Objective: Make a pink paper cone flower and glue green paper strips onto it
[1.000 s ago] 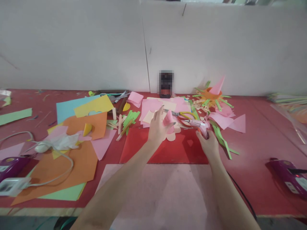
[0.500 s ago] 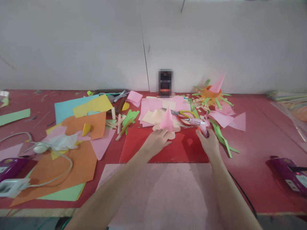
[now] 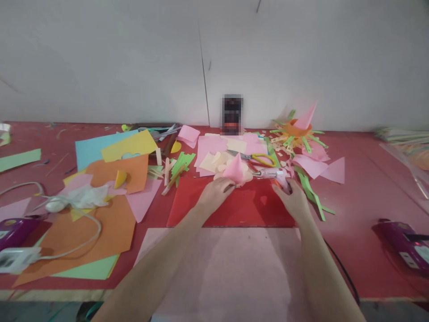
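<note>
My left hand (image 3: 216, 192) is closed on the edge of a cream petal-shaped paper piece (image 3: 248, 175), with a pink paper cone (image 3: 233, 170) standing on it. My right hand (image 3: 293, 199) is wrapped round the grip of a pale pink glue gun (image 3: 271, 173). The gun's metal nozzle points left at the petal edge, just right of the cone; whether it touches the paper I cannot tell. Both hands are over a shiny red board (image 3: 248, 210). Yellow-handled scissors (image 3: 263, 158) lie just behind the gun, with a red-handled tool partly hidden under it.
Behind stand a blurred dark object (image 3: 232, 115) and, farther right, an orange paper flower (image 3: 295, 129) with green strips and a pink cone. Coloured sheets (image 3: 110, 228) and a white cable (image 3: 97, 223) lie left. At right are green strips (image 3: 310, 194) and a purple power strip (image 3: 402, 243).
The glue gun has turned and come into clearer view, its nozzle now nearer the petals. The petal piece with the cone has shifted and tilted slightly in my left hand.
</note>
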`<state>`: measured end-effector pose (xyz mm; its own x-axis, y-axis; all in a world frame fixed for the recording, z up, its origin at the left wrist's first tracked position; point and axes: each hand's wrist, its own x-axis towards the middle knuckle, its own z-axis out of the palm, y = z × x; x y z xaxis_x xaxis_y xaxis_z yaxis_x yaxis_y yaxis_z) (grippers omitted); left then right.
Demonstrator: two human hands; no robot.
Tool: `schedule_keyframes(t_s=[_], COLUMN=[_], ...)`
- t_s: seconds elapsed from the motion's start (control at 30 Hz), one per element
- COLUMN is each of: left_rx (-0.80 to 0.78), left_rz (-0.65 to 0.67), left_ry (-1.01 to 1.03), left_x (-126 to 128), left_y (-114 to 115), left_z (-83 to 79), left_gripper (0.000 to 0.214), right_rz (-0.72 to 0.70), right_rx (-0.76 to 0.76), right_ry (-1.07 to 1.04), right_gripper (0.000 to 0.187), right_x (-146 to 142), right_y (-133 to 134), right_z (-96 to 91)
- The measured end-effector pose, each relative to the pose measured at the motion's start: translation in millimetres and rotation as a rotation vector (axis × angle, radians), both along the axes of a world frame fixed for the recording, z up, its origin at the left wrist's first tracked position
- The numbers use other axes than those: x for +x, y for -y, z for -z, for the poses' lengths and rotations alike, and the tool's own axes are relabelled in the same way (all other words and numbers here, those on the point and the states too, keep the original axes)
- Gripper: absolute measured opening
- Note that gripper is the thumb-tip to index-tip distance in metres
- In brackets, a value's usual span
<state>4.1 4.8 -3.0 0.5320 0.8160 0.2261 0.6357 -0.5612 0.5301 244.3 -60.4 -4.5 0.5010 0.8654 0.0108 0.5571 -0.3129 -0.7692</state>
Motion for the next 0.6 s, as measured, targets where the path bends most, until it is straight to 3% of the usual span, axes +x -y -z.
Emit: schedule_keyframes(t_s=[0.17,0.33,0.6], left_rx=[-0.168,-0.210,-0.230], left_rz=[-0.060,-0.056,-0.066], left_ry=[0.175,0.241,0.298], left_x=[-0.6,-0.7,0.3], left_y=[-4.3,-5.3,-6.1], left_z=[2.6,3.3,2.2], left_gripper=[0.012,0.011,0.012], right_rz=[-0.097,-0.179,-0.151], right_rx=[-0.011,0.108,0.117], right_ry=[0.170,0.324,0.437], right_gripper=[0.046,0.040,0.041], right_x=[-5.9,-7.5,-3.7], right_y=[1.1,-1.8,-3.3], right_z=[3.3,12.0,16.7])
